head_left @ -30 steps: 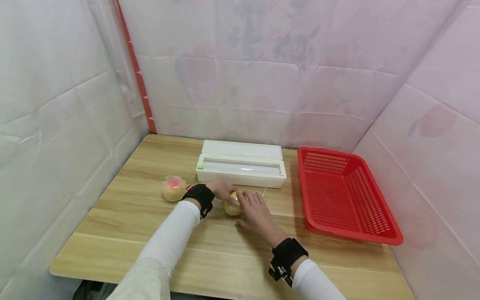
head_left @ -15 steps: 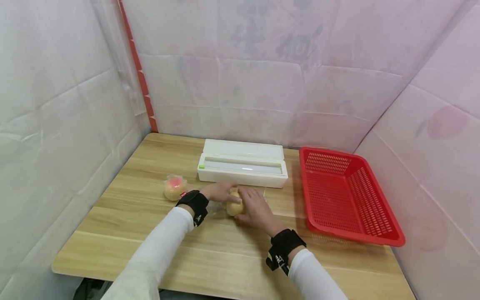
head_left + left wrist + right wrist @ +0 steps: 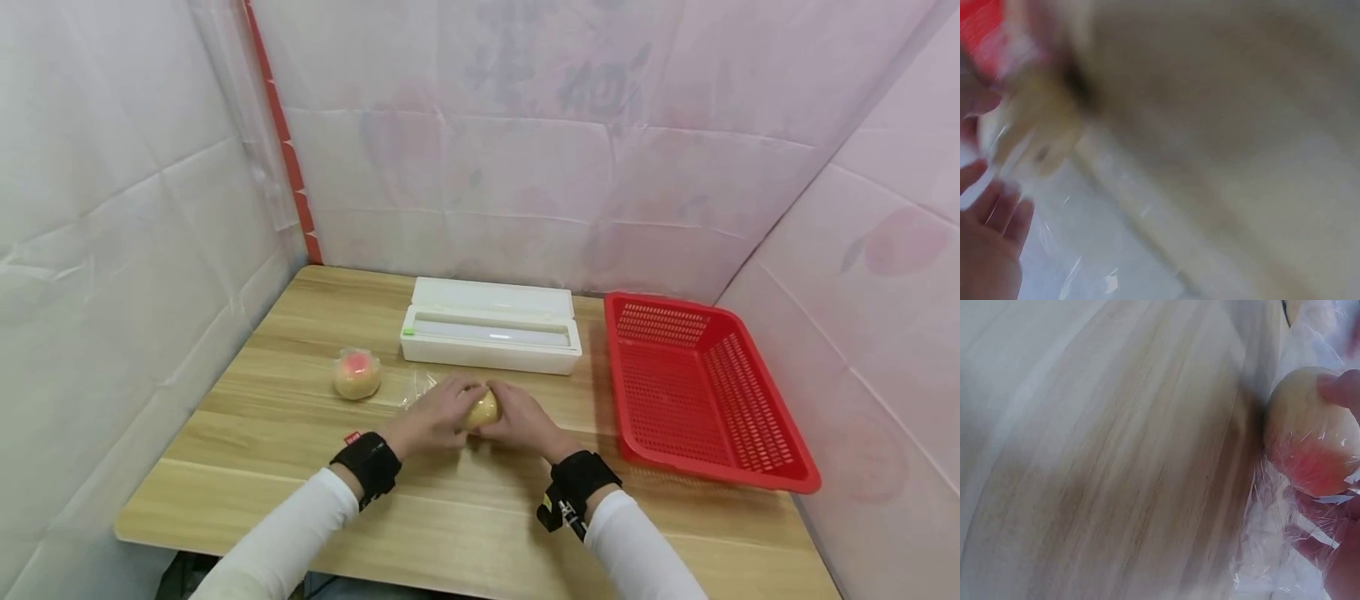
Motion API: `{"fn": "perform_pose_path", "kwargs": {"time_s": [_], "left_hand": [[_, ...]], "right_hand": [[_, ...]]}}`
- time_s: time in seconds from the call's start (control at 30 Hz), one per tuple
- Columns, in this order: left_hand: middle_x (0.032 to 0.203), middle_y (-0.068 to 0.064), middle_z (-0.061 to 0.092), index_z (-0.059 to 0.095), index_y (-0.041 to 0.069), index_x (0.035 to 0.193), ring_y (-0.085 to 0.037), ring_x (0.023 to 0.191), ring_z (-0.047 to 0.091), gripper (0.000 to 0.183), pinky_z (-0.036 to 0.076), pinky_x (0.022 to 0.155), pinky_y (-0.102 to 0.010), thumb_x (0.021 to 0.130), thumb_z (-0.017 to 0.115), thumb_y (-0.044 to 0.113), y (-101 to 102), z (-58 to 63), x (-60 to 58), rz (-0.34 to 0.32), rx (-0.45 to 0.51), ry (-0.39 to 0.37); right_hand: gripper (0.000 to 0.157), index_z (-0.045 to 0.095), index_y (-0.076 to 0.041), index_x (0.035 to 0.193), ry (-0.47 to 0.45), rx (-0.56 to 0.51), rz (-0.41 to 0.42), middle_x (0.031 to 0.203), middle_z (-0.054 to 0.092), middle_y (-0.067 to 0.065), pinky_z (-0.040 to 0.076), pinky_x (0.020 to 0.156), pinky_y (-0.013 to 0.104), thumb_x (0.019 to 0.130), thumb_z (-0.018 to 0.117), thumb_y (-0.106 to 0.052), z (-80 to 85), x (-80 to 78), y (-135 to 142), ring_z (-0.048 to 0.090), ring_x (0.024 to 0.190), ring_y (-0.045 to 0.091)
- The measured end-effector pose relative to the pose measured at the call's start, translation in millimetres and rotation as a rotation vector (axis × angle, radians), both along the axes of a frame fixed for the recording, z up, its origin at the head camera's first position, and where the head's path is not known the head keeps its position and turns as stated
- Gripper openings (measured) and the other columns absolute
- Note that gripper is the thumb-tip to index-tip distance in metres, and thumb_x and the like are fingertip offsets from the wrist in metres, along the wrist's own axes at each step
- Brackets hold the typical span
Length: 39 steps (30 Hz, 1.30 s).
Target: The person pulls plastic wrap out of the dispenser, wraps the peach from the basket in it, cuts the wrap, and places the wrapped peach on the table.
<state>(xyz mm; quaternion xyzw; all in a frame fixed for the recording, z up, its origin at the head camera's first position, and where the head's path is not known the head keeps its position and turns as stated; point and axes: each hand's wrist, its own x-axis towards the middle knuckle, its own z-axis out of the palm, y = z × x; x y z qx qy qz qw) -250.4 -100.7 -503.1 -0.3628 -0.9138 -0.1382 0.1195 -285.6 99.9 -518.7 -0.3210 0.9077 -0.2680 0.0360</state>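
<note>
A yellow peach with a red blush [image 3: 1310, 434], loosely covered in clear plastic film [image 3: 1260, 556], lies between both hands near the middle of the table. In the head view only part of the peach [image 3: 483, 410] shows between the fingers. My left hand [image 3: 438, 414] curls its fingers and thumb round its left side. My right hand [image 3: 523, 423] holds the other side, its thumb on the skin and its fingers under the film in the right wrist view. Film [image 3: 1097, 237] also spreads beside my left hand in the blurred left wrist view.
A second film-covered peach [image 3: 357, 375] sits to the left on the wooden table [image 3: 247, 467]. Behind the hands stands an open white box [image 3: 491, 354] with a roll of film [image 3: 491, 334]. A red plastic basket [image 3: 705, 467] stands at the right.
My left hand has come down and nearer the front, from over the peach to its left side. The right hand has turned slightly around the peach. The head view has shifted a little.
</note>
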Motion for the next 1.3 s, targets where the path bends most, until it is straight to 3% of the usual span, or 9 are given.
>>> {"fn": "perform_pose_path", "kwargs": {"time_s": [0.17, 0.33, 0.4, 0.53, 0.67, 0.93, 1.07, 1.2, 1.3], "left_hand": [[0.139, -0.013, 0.052, 0.045, 0.003, 0.144, -0.029, 0.127, 0.052, 0.083, 0.043, 0.11, -0.042, 0.075, 0.083, 0.029, 12, -29.0, 7.8, 0.089, -0.153, 0.223], [0.14, -0.008, 0.053, 0.045, 0.008, 0.145, -0.025, 0.127, 0.052, 0.079, 0.043, 0.109, -0.042, 0.078, 0.08, 0.03, 21, -40.4, 7.2, 0.165, -0.195, 0.275], [0.141, -0.006, 0.053, 0.044, 0.009, 0.147, -0.023, 0.129, 0.052, 0.085, 0.041, 0.11, -0.044, 0.073, 0.081, 0.026, 22, -41.7, 7.1, 0.166, -0.178, 0.246], [0.144, -0.003, 0.052, 0.039, 0.012, 0.149, -0.02, 0.132, 0.05, 0.096, 0.038, 0.113, -0.046, 0.064, 0.082, 0.022, 20, -40.9, 8.6, 0.146, -0.119, 0.166], [0.146, -0.004, 0.051, 0.039, 0.012, 0.148, -0.019, 0.134, 0.049, 0.097, 0.035, 0.116, -0.046, 0.063, 0.085, 0.024, 17, -37.4, 11.5, 0.129, -0.044, 0.091], [0.137, -0.008, 0.059, 0.038, 0.01, 0.149, -0.021, 0.127, 0.055, 0.101, 0.037, 0.115, -0.041, 0.066, 0.086, 0.044, 16, -16.1, 11.9, 0.101, 0.057, -0.073], [0.122, -0.003, 0.067, 0.049, 0.012, 0.139, -0.017, 0.108, 0.063, 0.087, 0.05, 0.098, -0.034, 0.065, 0.084, 0.043, 15, -8.2, 11.2, 0.134, 0.156, -0.211], [0.096, 0.003, 0.067, 0.056, 0.015, 0.125, -0.009, 0.079, 0.061, 0.071, 0.052, 0.068, -0.024, 0.065, 0.084, 0.042, 11, -5.0, 11.0, 0.218, 0.271, -0.336], [0.088, 0.003, 0.065, 0.057, 0.015, 0.122, -0.008, 0.071, 0.058, 0.066, 0.049, 0.058, -0.023, 0.069, 0.084, 0.043, 10, -2.3, 11.5, 0.276, 0.346, -0.428]], "right_hand": [[0.065, 0.057, -0.006, 0.125, -0.097, -0.003, -0.071, 0.11, 0.068, 0.01, 0.055, 0.082, 0.038, 0.078, 0.078, -0.046, -1.1, 3.2, 0, 0.065, 0.098, 0.023], [0.077, 0.055, 0.001, 0.132, -0.196, -0.014, -0.15, 0.122, 0.066, 0.02, 0.054, 0.089, 0.042, 0.081, 0.069, -0.055, -2.6, 9.0, 2, 0.064, 0.11, 0.031], [0.07, 0.06, 0.002, 0.125, -0.225, -0.037, -0.174, 0.115, 0.069, 0.018, 0.055, 0.083, 0.04, 0.084, 0.067, -0.054, -1.9, 11.3, 4, 0.066, 0.102, 0.028], [0.045, 0.064, -0.005, 0.092, -0.314, -0.09, -0.202, 0.081, 0.064, 0.005, 0.047, 0.06, 0.029, 0.087, 0.065, -0.05, 4.3, 13.9, 8, 0.058, 0.071, 0.017], [0.045, 0.061, -0.009, 0.076, -0.459, -0.131, -0.197, 0.07, 0.058, 0.001, 0.041, 0.057, 0.025, 0.091, 0.057, -0.051, 12.7, 15.6, 11, 0.052, 0.064, 0.013], [0.062, 0.072, -0.006, 0.091, -0.69, -0.19, -0.136, 0.083, 0.07, 0.006, 0.05, 0.069, 0.028, 0.099, 0.038, -0.057, 31.3, 16.3, 22, 0.063, 0.075, 0.016], [0.074, 0.066, -0.003, 0.119, -0.76, -0.283, -0.139, 0.107, 0.071, 0.014, 0.052, 0.079, 0.032, 0.101, 0.026, -0.062, 39.5, 17.7, 30, 0.067, 0.094, 0.021], [0.079, 0.047, -0.008, 0.145, -0.738, -0.434, -0.186, 0.14, 0.055, 0.019, 0.05, 0.093, 0.04, 0.1, 0.022, -0.067, 45.6, 23.9, 36, 0.057, 0.123, 0.03], [0.061, 0.039, -0.013, 0.15, -0.615, -0.543, -0.199, 0.147, 0.048, 0.021, 0.048, 0.101, 0.048, 0.103, 0.037, -0.053, 44.4, 33.0, 35, 0.052, 0.13, 0.036]]}}
